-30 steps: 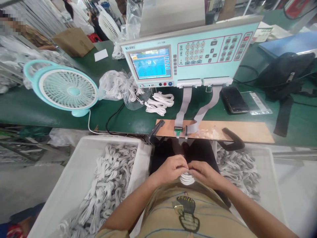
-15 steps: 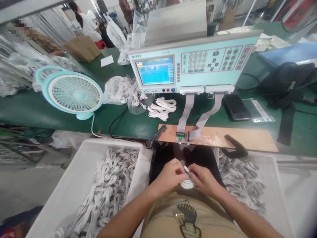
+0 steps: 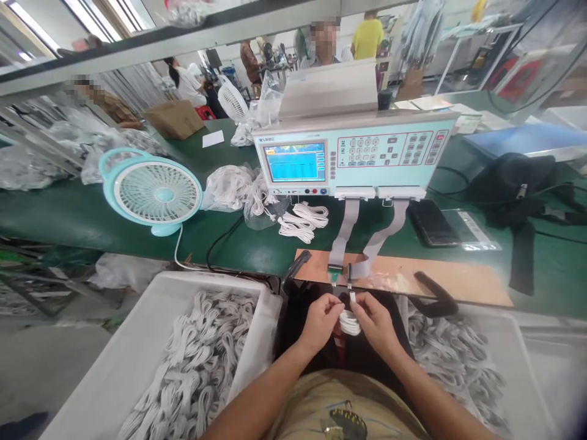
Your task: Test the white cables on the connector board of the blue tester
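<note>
A coiled white cable hangs between my two hands, just off the table's front edge. My left hand pinches the coil's left side with thumb and forefinger. My right hand is closed on the right side, and a white cable plug sticks up from its fingers. That plug points at the small right connector on the board's edge; whether they touch I cannot tell. Beside it is a green connector board. Grey ribbon cables run from both up to a light-blue cable tester with a lit screen.
White bins of coiled cables stand left and right of my legs. On the green table are a fan, bagged cables, loose coils, a dark phone and a black bag. Black clamps hold the wooden board. People are farther back.
Both hands have moved forward with the cable, toward the connectors at the board's edge. The plug now points up toward the right connector. The camera view has tilted upward.
</note>
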A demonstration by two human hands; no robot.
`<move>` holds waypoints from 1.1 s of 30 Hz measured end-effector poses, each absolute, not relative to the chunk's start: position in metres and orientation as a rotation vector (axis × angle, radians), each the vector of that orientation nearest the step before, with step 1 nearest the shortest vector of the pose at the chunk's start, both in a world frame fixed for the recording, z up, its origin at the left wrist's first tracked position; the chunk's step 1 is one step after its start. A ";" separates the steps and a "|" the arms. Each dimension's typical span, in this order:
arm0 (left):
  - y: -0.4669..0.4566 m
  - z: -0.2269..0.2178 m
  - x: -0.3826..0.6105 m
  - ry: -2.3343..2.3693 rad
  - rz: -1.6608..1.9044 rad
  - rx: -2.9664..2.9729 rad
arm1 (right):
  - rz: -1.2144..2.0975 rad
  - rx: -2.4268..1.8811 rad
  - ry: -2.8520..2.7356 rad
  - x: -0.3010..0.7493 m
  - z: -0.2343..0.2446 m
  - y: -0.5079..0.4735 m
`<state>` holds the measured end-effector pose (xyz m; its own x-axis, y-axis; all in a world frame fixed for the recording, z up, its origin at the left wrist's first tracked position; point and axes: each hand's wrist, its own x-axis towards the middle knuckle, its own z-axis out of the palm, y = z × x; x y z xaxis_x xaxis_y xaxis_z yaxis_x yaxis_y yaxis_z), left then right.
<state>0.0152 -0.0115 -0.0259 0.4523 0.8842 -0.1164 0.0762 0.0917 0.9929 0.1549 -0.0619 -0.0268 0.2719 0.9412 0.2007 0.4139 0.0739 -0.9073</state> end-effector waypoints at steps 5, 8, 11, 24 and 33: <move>-0.011 -0.039 0.024 0.949 0.873 0.909 | 0.816 -1.396 -1.124 0.150 -0.035 -0.055; -0.013 -0.033 0.024 0.903 0.837 0.788 | 0.809 -1.398 -1.125 0.150 -0.036 -0.055; -0.012 -0.030 0.023 0.878 0.815 0.790 | 0.818 -1.389 -1.125 0.151 -0.034 -0.055; 0.009 -0.018 0.007 0.842 0.824 1.444 | 1.194 -1.265 -0.731 0.143 -0.010 -0.051; 0.003 -0.022 0.018 0.912 0.944 1.256 | 1.149 -1.298 -0.873 0.149 -0.014 -0.050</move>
